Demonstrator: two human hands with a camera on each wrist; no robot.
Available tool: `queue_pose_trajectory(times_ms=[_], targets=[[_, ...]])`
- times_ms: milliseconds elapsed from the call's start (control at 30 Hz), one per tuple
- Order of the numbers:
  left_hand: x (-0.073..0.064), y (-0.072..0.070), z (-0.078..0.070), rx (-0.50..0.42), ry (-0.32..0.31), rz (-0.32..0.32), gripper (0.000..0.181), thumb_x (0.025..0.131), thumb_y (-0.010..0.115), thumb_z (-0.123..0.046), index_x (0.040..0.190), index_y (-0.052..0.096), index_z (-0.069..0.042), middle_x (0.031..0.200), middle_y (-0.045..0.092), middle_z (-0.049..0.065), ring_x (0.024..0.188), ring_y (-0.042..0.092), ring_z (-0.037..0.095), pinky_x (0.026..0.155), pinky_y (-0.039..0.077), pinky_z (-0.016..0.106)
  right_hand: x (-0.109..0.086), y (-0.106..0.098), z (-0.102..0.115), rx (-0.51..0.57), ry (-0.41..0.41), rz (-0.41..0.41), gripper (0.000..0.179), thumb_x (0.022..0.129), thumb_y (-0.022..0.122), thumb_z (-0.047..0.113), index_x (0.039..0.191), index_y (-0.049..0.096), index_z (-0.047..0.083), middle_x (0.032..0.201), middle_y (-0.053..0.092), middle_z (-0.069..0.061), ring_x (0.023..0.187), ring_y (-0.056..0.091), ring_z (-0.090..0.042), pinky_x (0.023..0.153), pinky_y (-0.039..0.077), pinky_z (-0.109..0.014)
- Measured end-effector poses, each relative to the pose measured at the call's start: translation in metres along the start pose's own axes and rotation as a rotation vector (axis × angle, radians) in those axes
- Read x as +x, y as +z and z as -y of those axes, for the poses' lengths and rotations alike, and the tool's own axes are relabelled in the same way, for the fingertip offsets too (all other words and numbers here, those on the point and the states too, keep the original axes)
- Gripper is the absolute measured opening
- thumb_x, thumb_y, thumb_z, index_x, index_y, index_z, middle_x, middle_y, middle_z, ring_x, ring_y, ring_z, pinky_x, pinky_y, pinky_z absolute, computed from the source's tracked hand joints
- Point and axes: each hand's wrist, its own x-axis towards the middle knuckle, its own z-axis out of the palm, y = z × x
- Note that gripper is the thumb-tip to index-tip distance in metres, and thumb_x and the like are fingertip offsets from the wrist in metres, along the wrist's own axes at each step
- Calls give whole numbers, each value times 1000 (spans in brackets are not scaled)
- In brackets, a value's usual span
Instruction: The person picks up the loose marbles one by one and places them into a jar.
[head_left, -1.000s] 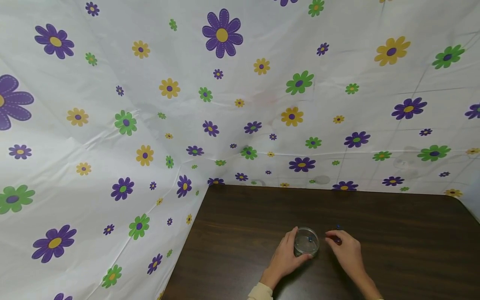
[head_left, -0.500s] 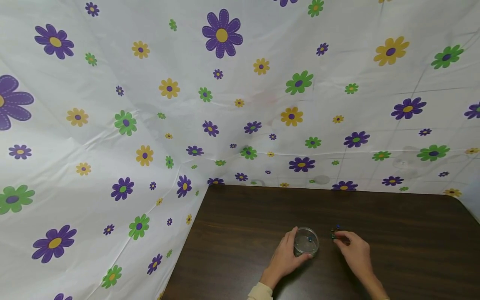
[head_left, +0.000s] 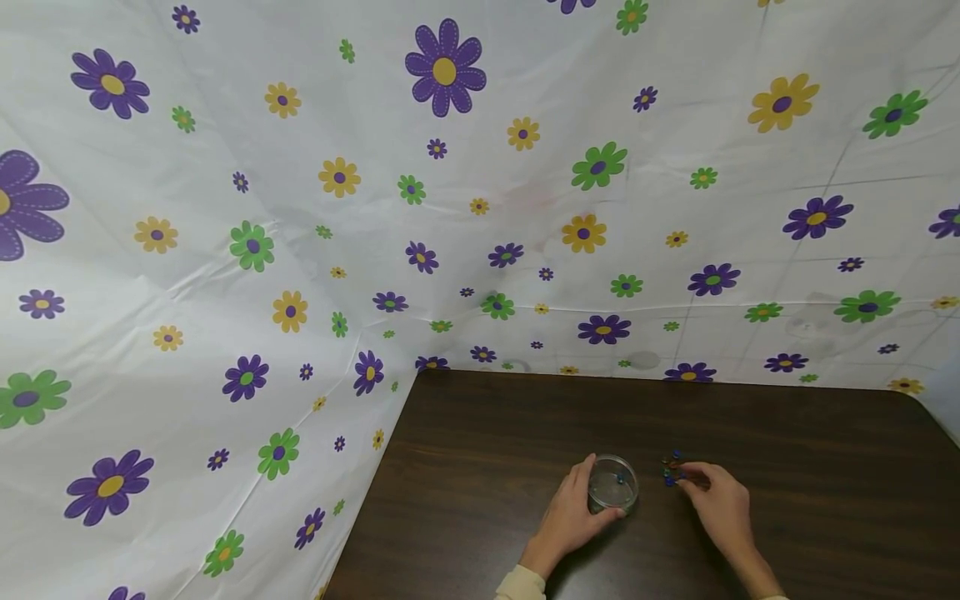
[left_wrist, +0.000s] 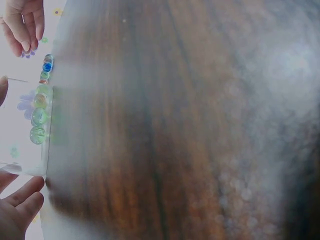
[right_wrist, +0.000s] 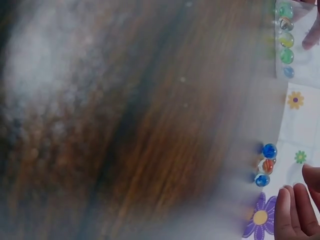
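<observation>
My left hand point(head_left: 567, 512) holds a clear round jar point(head_left: 613, 502) from its left side, thumb at the near side and fingers at the far side. Several glass marbles, one of them green point(left_wrist: 38, 134), lie on the jar's bottom. To the jar's right, my right hand point(head_left: 722, 504) reaches down beside a small cluster of loose marbles point(head_left: 670, 481). Its fingers are bent, and a gap shows between thumb and fingertips in the right wrist view. Blue marbles point(right_wrist: 269, 150) and an orange-and-white marble point(right_wrist: 266, 166) sit just by these fingertips.
A dark brown wooden table point(head_left: 480, 442) carries everything. White cloth point(head_left: 187, 250) with purple, yellow and green flowers hangs along the table's left side and its far edge.
My right hand has shifted right, away from the jar, uncovering more of the loose marbles. My left hand and the jar have stayed put.
</observation>
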Motion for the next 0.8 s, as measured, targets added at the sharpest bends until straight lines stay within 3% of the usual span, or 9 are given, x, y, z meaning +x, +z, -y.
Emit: queue_pose_trajectory(times_ms=[300, 600, 800], targets=[[0, 0, 1, -4, 2, -7, 92, 90, 75, -59, 161, 36, -15, 149, 52, 5, 131, 55, 21, 100, 52, 39, 2, -2, -5, -6, -10, 9, 26, 75, 85, -10, 98, 74, -8, 95, 71, -24, 82, 70, -40, 60, 53, -24], [0, 1, 2, -2, -9, -1, 93, 90, 74, -61, 161, 35, -17, 151, 51, 4, 132, 54, 21, 99, 52, 39, 4, 1, -11, -23, -14, 43, 26, 77, 84, -9, 100, 74, -9, 98, 71, -28, 90, 68, -49, 75, 55, -59], [1, 1, 2, -6, -20, 3, 93, 89, 75, -61, 161, 35, -18, 151, 51, 3, 133, 54, 20, 99, 52, 39, 6, 3, -13, -28, 22, 68, 25, 79, 82, -8, 102, 74, -9, 101, 71, -30, 98, 66, -54, 82, 50, -67]])
